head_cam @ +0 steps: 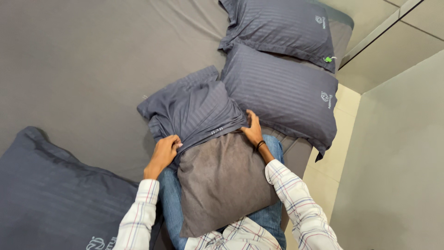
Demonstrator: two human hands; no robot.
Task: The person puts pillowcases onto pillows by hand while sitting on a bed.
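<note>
A brownish-grey bare pillow (222, 185) lies across my lap, its far end tucked inside a dark blue-grey striped pillowcase (194, 111). My left hand (164, 153) is closed on the left side of the case's open edge. On the right side of that edge, my right hand (253, 129) grips the fabric; a dark band is on its wrist. The case is bunched and reaches away from me onto the bed.
A grey sheet covers the bed (83, 69). Two covered striped pillows (282, 95) (282, 25) lie at the far right of the bed, a third (51, 199) at the near left. Pale floor tiles (342, 134) and a wall (397, 153) are to the right.
</note>
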